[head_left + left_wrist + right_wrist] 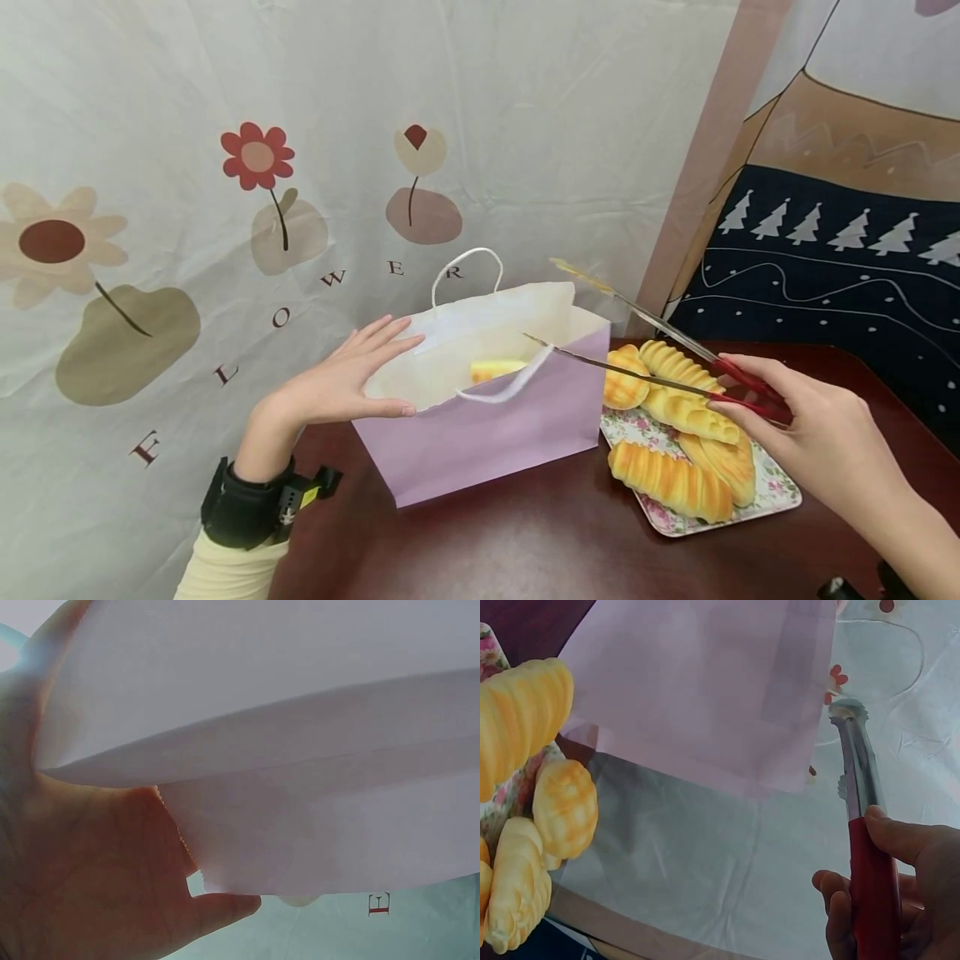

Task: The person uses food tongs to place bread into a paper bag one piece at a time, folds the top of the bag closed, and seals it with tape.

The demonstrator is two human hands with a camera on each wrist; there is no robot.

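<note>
Touching bag [491, 442] edge, left hand [348, 372]; right hand [819, 427] grips tongs [864, 796], seemingly over opening [457, 354].

Left arm [270, 425] rising from lower left, pale yellow sleeve [232, 571] on forearm, wrist bent. Left hand [348, 371] with fingers straight and spread, thumb well apart from them, back of hand toward head camera. Right arm [911, 512] slanting in from lower right, skin bare above wrist. Right hand [821, 429] gripping, thumb opposing curled fingers.
</note>
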